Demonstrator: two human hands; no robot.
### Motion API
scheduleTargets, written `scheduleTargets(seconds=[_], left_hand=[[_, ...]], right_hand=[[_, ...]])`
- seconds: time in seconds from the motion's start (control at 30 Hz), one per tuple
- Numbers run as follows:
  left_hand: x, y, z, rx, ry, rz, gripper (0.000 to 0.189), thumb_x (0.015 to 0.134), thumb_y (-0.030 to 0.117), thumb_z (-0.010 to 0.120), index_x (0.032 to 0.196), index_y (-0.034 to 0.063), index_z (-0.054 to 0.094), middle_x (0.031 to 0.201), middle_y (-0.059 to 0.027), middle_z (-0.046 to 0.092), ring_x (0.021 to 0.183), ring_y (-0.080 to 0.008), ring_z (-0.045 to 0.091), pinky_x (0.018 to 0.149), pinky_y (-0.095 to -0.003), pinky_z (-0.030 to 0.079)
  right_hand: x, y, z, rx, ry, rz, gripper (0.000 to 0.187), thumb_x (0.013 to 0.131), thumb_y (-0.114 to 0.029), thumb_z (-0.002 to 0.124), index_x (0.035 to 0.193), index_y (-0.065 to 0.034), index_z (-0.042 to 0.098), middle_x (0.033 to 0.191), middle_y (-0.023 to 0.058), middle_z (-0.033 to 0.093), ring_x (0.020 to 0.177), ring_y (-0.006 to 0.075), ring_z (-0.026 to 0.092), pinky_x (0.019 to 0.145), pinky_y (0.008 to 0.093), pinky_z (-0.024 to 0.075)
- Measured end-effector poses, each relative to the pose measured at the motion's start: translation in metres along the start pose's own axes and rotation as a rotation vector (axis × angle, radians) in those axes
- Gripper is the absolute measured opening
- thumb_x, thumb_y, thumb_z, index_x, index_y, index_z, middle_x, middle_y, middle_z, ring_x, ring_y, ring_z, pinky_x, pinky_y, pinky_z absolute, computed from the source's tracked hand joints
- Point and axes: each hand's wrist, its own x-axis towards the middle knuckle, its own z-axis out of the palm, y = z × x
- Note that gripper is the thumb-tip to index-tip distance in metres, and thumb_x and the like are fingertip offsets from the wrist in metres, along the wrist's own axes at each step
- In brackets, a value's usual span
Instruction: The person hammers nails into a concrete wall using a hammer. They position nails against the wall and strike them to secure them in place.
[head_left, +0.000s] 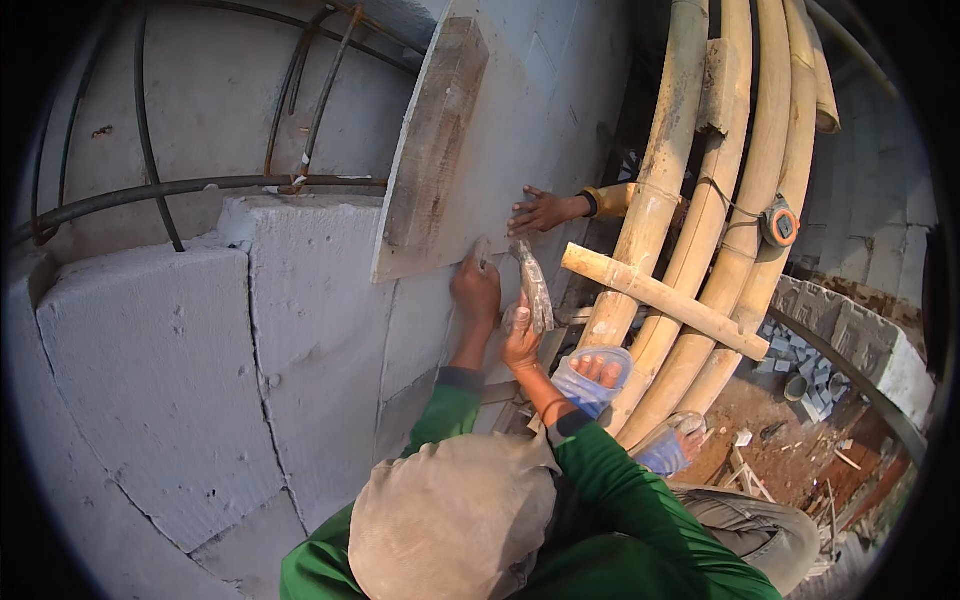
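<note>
My left hand (478, 289) is raised against the block wall, its fingertips at the lower edge of a pale flat board (499, 150). Blur hides whether it pinches anything. My right hand (523, 337) grips a mortar-smeared hand tool (535, 289), held upright beside the left hand; its exact kind is unclear. A wooden batten (439, 135) is fixed along the board's left side. Another person's hand (546, 212), in a yellow sleeve, spreads flat on the board just above the tool.
Light concrete blocks (315, 300) form the wall, with steel rebar (277, 182) above. Bamboo poles (675, 187) carry my sandalled feet (596, 379). A bamboo crosspiece (667, 301) lies over them; a tape measure (781, 223) hangs there. Rubble (799, 360) lies far below.
</note>
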Motion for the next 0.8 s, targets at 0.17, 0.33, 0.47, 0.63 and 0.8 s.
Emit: scheduleTargets(seconds=[0.17,0.33,0.47,0.63,0.8], left_hand=[[-0.014,0.012,-0.070,0.057,0.153,0.211,0.042,0.093,-0.006,0.076,0.135,-0.0040,0.073,0.122,-0.0234,0.080,0.093,-0.0354,0.083,0.077,-0.0406,0.066],[0.010,0.066,-0.140,0.063,0.242,0.051,0.041,0.098,-0.004,0.079,0.138,-0.0080,0.069,0.121,-0.0224,0.080,0.076,-0.0212,0.077,0.068,-0.0348,0.061],[0.021,0.072,-0.155,0.077,0.376,0.105,0.041,0.099,-0.005,0.079,0.138,-0.0061,0.070,0.110,-0.0104,0.079,0.064,-0.0095,0.051,0.059,-0.0280,0.047],[0.036,0.082,-0.153,0.096,0.354,0.129,0.041,0.099,-0.008,0.076,0.140,-0.0062,0.067,0.126,-0.0188,0.080,0.067,-0.0110,0.058,0.062,-0.0285,0.052],[0.031,0.084,-0.157,0.050,0.403,0.043,0.038,0.101,-0.007,0.074,0.138,-0.0042,0.069,0.121,-0.0082,0.078,0.067,-0.0088,0.049,0.062,-0.0266,0.046]], right_hand=[[0.008,-0.002,-0.003,-0.123,-0.264,0.322,0.054,0.118,-0.039,0.043,0.124,0.0082,0.070,0.088,0.0354,0.066,0.090,0.0528,0.068,0.083,0.0587,0.0493],[-0.004,0.057,0.018,0.157,0.034,0.036,0.059,0.119,-0.048,0.045,0.096,0.0044,0.063,0.069,0.0143,0.050,0.066,0.0248,0.051,0.063,0.0453,0.0421],[-0.010,0.025,0.016,0.023,-0.207,0.108,0.052,0.118,-0.044,0.050,0.098,0.0016,0.064,0.070,0.0056,0.051,0.063,0.0177,0.047,0.061,0.0389,0.0440],[-0.001,0.040,0.024,0.223,-0.037,0.069,0.044,0.117,-0.037,0.057,0.101,0.0037,0.064,0.070,0.0076,0.053,0.067,0.0167,0.045,0.064,0.0387,0.0456],[-0.005,0.027,0.023,-0.090,-0.247,0.267,0.031,0.110,-0.024,0.065,0.094,0.0026,0.066,0.077,0.0045,0.064,0.065,0.0166,0.054,0.061,0.0414,0.0456]])
